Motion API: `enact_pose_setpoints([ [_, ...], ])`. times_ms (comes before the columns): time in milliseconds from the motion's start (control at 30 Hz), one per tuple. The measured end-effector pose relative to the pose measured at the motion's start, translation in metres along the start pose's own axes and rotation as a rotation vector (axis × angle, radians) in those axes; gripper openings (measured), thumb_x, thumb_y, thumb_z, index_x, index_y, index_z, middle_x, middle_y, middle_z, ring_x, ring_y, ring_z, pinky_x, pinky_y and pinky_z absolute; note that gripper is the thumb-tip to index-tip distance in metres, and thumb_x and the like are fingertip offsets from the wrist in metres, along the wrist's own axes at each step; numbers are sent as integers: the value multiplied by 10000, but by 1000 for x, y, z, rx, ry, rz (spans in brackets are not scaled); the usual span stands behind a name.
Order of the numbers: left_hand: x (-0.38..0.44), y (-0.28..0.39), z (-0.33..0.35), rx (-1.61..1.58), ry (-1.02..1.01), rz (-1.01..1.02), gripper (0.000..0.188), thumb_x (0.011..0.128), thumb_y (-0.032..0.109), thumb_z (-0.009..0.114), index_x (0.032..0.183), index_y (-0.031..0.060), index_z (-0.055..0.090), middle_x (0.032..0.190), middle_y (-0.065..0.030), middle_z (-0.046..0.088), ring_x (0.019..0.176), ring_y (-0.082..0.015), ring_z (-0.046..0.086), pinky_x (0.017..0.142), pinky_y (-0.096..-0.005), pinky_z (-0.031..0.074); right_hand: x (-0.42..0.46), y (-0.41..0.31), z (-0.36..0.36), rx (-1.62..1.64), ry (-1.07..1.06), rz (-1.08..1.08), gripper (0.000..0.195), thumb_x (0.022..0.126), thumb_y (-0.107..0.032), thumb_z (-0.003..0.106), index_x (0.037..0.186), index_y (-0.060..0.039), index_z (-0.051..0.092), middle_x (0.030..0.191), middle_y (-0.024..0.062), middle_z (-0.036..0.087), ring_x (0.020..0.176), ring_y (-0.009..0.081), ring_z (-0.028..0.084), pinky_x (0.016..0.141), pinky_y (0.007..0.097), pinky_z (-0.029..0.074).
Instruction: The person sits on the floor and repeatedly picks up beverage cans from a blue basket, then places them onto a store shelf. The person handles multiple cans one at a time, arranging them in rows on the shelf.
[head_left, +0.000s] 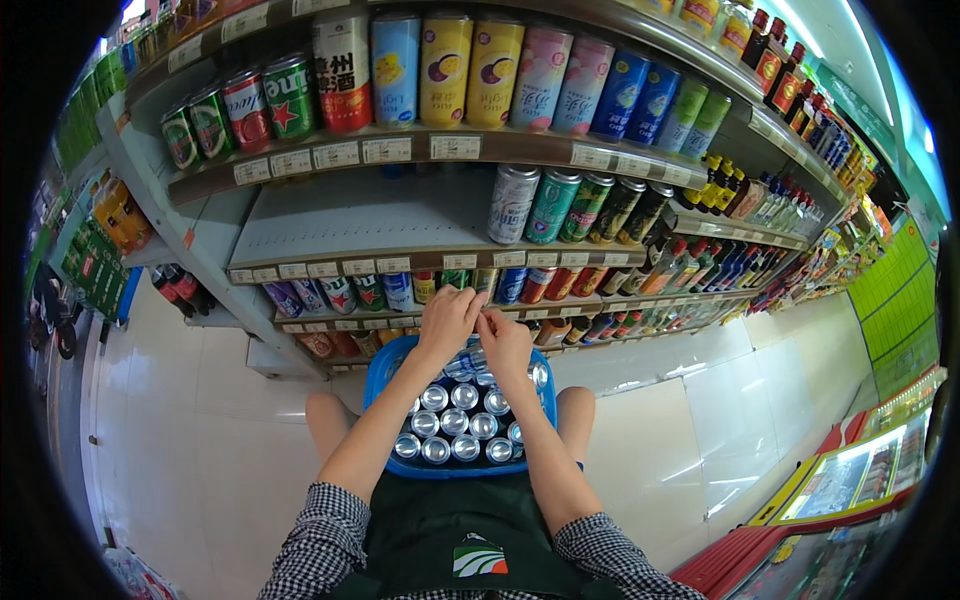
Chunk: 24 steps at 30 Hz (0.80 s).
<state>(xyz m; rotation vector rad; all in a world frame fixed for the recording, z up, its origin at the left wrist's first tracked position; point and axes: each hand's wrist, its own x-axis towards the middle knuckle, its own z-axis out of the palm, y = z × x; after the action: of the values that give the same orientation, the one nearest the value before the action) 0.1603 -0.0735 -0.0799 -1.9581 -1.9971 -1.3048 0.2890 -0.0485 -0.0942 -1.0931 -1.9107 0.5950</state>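
Observation:
My left hand (448, 321) and my right hand (505, 349) meet at the fingertips above the far end of a blue plastic basin (375, 405). Both hands have bent fingers; whether something small is pinched between them cannot be made out. Below them the basin, between my knees, holds many upright drink cans (454, 421) with silver lids. A few cans (466, 363) lie on their sides on top, partly hidden by my forearms. Just beyond my fingers runs the low shelf's edge with price labels (581, 310) and a row of beer cans (512, 285).
Ahead, a middle shelf (360, 217) has several tall cans (553, 206) at its right end. Over it, an upper shelf carries colourful cans (445, 71). A grey shelf upright (187, 240) stands left. Red-framed freezers (840, 480) are at the lower right, beyond the tiled floor (637, 450).

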Motion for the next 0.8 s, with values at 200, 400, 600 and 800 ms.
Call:
enact_pose_setpoints([
  [200,55,10,2,26,25,11,167,968,201,612,973,39,571,848,-199,615,886,-385,615,754,-498,503,42,-19,-31,-100,84,-76,257,924,-259,670,809,-30,699,859,168,688,757,355,673,637,436,522],
  [400,116,30,-10,121,173,125,650,895,191,699,1470,168,398,1322,-224,500,1133,-450,556,908,-536,505,90,-22,-37,30,222,-238,343,935,-61,608,1270,-14,551,1269,198,580,1107,400,588,875,451,493],
  [600,148,35,-12,238,47,3,741,883,257,722,1526,259,354,1383,-224,467,1189,-486,535,938,-562,508,113,-30,-35,79,151,-208,654,880,44,573,1476,58,306,1421,311,458,1294,499,470,1003,494,471],
  [800,148,39,-12,145,73,-20,619,855,240,749,1371,186,412,1246,-197,536,1131,-451,585,860,-538,526,116,-27,-27,91,143,-213,678,865,39,595,1477,69,306,1419,333,450,1273,509,488,995,494,478],
])
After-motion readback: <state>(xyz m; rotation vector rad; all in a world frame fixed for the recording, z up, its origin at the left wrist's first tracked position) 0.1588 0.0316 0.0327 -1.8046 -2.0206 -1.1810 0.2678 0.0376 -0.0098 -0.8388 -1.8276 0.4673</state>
